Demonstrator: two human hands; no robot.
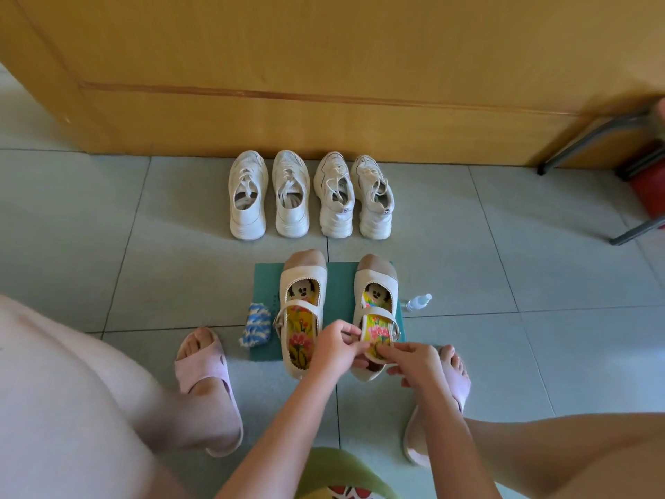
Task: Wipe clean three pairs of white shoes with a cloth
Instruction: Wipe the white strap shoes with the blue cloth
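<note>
Two cream strap shoes stand on a green mat (267, 282), the left one (301, 311) untouched, the right one (376, 282) under my hands. A colourful flowered insole (378, 331) is lifted at the heel of the right shoe. My left hand (336, 349) pinches its left edge and my right hand (414, 361) pinches its rear end. A blue and white cloth (256, 324) lies bunched at the mat's left edge. Two pairs of white sneakers stand by the wall, one pair on the left (270, 196), the other on the right (354, 196).
A small clear spray bottle (418, 301) lies right of the mat. My feet in pink slippers (205, 369) flank the shoes. A metal-legged stool (611, 145) and a red object (653, 185) stand at the far right. A wooden panel (324, 84) backs the tiled floor.
</note>
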